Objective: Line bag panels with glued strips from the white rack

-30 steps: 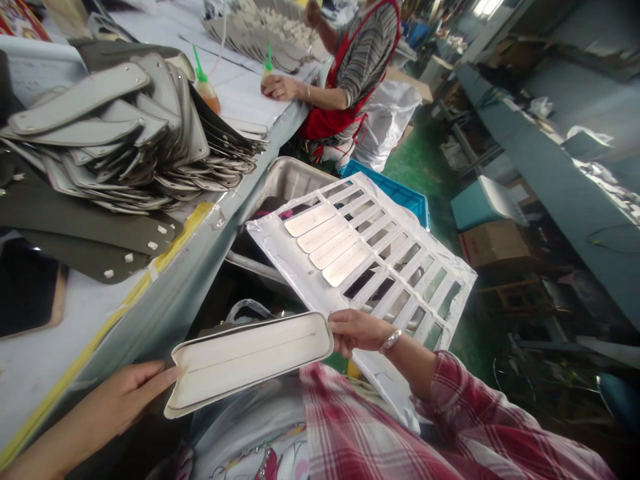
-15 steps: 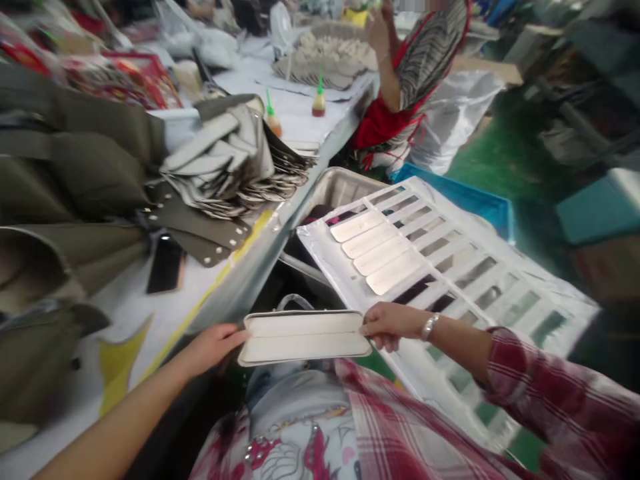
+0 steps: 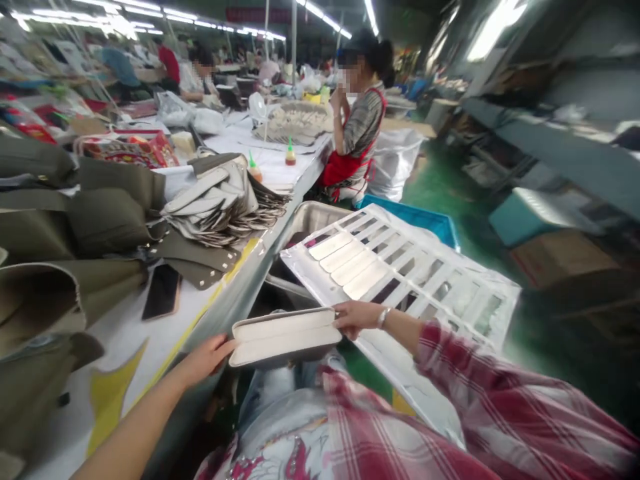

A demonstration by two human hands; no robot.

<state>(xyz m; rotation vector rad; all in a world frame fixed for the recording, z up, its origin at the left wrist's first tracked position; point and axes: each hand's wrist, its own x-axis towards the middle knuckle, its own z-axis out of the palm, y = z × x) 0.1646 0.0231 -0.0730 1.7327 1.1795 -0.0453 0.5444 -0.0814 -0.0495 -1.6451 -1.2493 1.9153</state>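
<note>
Between my hands is a long cream-faced panel point(image 3: 285, 340) with rounded corners and dark edges, creased lengthwise into two halves. My left hand point(image 3: 207, 359) pinches its left end, thumb and fingers closed. My right hand point(image 3: 359, 317) grips the other end, with a bracelet on the wrist. Just beyond the right hand lies a white slotted board point(image 3: 425, 340); several cream rounded strips point(image 3: 347, 263) sit in a row on it. The panel's underside is mostly hidden.
To the left, a table point(image 3: 175, 340) bears a phone point(image 3: 161, 292), a stack of pale-lined pieces point(image 3: 220, 203), olive bag-like pieces point(image 3: 115, 197) and small green-tipped bottles point(image 3: 290, 153). A co-worker point(image 3: 357, 127) is at the table's far side. A blue crate point(image 3: 425, 223) stands behind the board.
The view has lifted, bringing more of the room and ceiling lights into sight. Both hands keep hold of the panel, which now tilts up at its right end with its halves more angled.
</note>
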